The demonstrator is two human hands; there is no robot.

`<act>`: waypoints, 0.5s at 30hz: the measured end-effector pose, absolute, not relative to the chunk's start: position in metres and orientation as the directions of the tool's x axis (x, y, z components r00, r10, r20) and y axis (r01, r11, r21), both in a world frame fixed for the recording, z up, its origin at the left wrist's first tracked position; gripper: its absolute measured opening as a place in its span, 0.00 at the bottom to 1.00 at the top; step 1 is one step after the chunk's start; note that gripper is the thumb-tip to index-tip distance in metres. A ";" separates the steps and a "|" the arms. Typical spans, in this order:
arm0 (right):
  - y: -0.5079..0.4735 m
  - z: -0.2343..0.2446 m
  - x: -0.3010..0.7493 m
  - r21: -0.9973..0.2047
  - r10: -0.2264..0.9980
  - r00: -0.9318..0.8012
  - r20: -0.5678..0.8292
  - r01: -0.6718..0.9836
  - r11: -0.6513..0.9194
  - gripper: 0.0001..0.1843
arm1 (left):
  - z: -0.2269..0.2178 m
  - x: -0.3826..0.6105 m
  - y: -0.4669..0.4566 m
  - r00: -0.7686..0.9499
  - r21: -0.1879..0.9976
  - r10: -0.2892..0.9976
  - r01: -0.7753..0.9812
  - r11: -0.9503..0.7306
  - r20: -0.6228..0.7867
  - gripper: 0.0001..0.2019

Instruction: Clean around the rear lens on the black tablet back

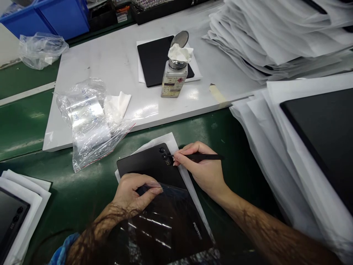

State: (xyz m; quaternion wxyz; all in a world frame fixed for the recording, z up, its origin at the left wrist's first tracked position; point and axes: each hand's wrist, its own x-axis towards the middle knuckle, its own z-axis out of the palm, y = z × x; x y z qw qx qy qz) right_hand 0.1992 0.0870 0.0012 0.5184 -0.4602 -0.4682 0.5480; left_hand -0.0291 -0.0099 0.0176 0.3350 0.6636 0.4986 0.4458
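A dark tablet back panel (149, 162) lies on white paper (168, 138) at the centre, with round camera lenses (164, 156) near its top corner. My right hand (201, 165) is closed around slim black tweezers (204, 156), whose tip is at the lenses. My left hand (138, 191) pinches the edge of a clear film (162, 224). The film is raised over the lower part of the panel and carries bright reflections. Whether it still touches the panel's surface under my hand is hidden.
Beyond stands a white board (110, 62) with a dispenser bottle (174, 79), another dark panel (154, 60) and a plastic bag (91, 121). Paper-interleaved panels are stacked at right (317, 147) and far right (264, 33). More panels (13, 217) lie at left. A blue bin (52, 18) is behind.
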 end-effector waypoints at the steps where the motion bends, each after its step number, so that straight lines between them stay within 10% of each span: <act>1: 0.087 0.001 0.199 -0.991 0.999 -0.043 -0.015 -0.133 -0.021 0.18 | 0.018 -0.029 -0.010 0.106 0.889 0.961 0.364 -0.277 0.256 0.09; 9: 0.084 -0.006 0.203 -0.995 0.997 -0.057 0.044 -0.091 0.039 0.17 | 0.020 -0.028 -0.008 0.101 0.890 0.962 0.367 -0.271 0.252 0.09; 15: 0.084 -0.031 0.231 -0.855 0.882 -0.105 0.459 0.219 0.470 0.12 | 0.019 -0.026 -0.009 0.090 0.887 0.958 0.361 -0.286 0.272 0.10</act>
